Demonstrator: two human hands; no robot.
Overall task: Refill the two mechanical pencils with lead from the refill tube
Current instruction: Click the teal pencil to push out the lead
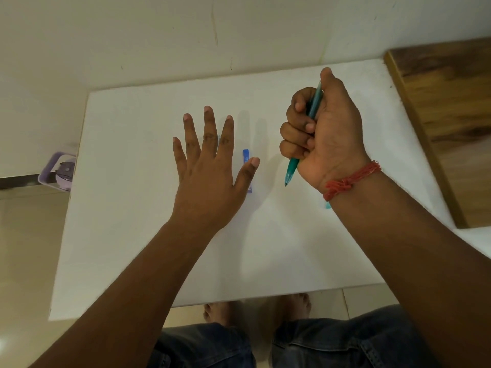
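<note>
R hand (322, 134) fists teal pencil (292, 170), tip below.

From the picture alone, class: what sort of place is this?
Probably a room at home, though not certainly: a plain white table against a bare wall, a tiled floor, and the person's bare feet under the table.
</note>
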